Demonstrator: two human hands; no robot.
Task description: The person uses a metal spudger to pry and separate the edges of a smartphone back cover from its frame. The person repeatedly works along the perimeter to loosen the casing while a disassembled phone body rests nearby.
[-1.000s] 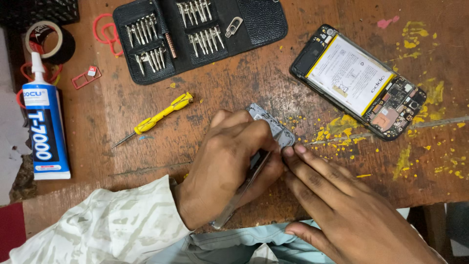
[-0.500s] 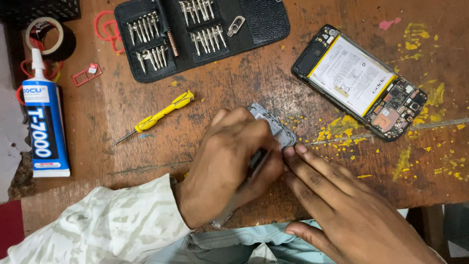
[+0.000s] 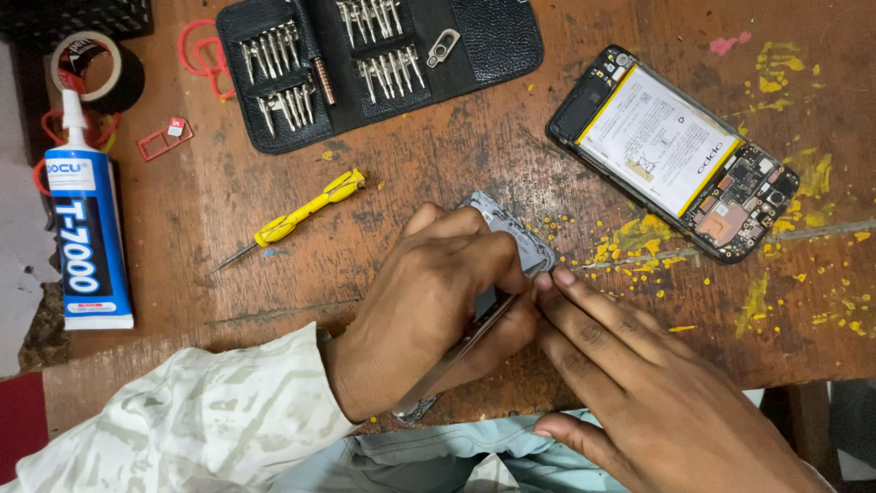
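Observation:
My left hand (image 3: pixel 429 301) is curled over a thin grey phone frame part (image 3: pixel 511 233) lying on the wooden table (image 3: pixel 411 155) and grips a slim metal tool (image 3: pixel 447 365) whose shaft runs under the palm toward the table's near edge. The fingertips of my right hand (image 3: pixel 639 383) press on the part's lower right edge, next to the left thumb. Most of the part is hidden under my left hand.
An opened phone (image 3: pixel 675 151) with its battery showing lies at the right. A black case of screwdriver bits (image 3: pixel 374 55) lies at the back. A yellow screwdriver (image 3: pixel 292 219), a glue tube (image 3: pixel 87 237), a tape roll (image 3: pixel 91 68) and a small red tray (image 3: pixel 164 139) are to the left.

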